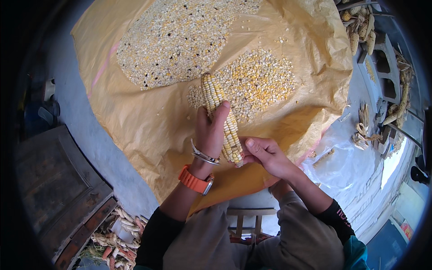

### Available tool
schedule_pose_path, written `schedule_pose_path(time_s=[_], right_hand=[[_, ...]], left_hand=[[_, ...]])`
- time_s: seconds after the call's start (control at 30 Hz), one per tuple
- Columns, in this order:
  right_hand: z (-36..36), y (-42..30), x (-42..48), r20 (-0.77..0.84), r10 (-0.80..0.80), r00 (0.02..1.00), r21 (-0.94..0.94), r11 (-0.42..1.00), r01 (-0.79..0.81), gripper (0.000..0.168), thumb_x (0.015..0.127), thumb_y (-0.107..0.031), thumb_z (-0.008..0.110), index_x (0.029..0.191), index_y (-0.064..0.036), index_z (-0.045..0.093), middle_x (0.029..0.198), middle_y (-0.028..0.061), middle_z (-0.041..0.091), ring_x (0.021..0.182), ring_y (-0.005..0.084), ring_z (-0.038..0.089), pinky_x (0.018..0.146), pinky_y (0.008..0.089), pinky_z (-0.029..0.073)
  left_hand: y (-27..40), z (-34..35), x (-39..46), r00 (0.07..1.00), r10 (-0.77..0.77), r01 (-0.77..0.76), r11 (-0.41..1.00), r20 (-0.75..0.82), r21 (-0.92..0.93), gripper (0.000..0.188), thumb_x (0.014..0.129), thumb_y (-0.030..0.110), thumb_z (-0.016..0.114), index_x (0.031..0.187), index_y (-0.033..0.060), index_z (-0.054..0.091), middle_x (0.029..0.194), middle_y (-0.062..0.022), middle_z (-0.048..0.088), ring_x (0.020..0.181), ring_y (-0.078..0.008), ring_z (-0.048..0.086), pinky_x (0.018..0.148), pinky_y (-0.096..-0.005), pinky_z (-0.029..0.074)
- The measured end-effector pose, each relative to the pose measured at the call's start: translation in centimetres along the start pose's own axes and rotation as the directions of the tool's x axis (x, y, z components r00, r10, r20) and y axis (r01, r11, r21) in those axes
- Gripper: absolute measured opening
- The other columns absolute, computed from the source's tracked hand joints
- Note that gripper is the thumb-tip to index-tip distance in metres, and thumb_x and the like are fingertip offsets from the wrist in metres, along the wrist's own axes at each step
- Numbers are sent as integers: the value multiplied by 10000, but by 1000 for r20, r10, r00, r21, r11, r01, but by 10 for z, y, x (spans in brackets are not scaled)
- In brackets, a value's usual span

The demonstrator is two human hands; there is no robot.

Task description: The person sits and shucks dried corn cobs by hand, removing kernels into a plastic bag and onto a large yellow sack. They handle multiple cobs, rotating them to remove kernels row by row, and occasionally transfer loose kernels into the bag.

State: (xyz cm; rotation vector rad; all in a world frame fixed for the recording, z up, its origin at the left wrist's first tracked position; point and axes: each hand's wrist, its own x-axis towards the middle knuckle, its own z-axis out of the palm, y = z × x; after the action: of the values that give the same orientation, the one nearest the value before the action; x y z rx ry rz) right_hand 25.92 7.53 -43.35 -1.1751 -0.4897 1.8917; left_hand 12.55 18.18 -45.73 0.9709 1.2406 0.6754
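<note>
An ear of dried corn (213,92) with pale yellow kernels slants across the middle of the view. My left hand (212,130), with an orange-banded watch on its wrist, grips the ear around its middle, thumb on top. At the lower end of the cob is my right hand (265,153), its thumb raised and its fingers partly behind the tip; whether they press on it is hard to see. Under the ear lies a pile of loose corn kernels (260,81), and beyond it a wider spread of kernels (172,44), both on a tan woven plastic sheet (135,111).
Hanging corn ears (362,28) and a concrete block (388,67) are at the upper right. A clear plastic bag (334,165) lies beside the sheet. At lower left are a dark wooden panel (57,168) and a heap of bare cobs (123,236). A wooden stool (251,212) shows between my legs.
</note>
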Motion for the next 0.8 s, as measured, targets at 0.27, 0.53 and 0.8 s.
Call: schedule_pose_path(time_s=[0.27,0.53,0.8], right_hand=[[-16,-38,-50,-90,-160,983,-223,965,137,232,906,-202,595,977,18,580,772,-25,551,675,48,498,580,224,422],[-84,-22,-134,-272,-383,883,-500,840,211,249,901,-244,584,935,1,552,635,79,549,558,153,538,545,302,424],[-129,17,-194,-587,-395,707,-478,874,91,291,958,-221,460,1151,-5,491,783,178,581,693,307,588,655,362,467]], left_hand=[[38,80,-26,991,94,-102,992,97,72,298,867,271,615,924,11,480,792,-29,540,693,-78,488,593,-253,418],[26,185,-51,871,111,-261,930,479,258,265,872,226,591,932,-14,496,775,-59,568,673,-119,527,598,-289,441],[-27,287,-81,844,48,-315,850,534,422,457,790,405,629,910,-19,508,816,-202,597,753,-359,603,660,-433,460]])
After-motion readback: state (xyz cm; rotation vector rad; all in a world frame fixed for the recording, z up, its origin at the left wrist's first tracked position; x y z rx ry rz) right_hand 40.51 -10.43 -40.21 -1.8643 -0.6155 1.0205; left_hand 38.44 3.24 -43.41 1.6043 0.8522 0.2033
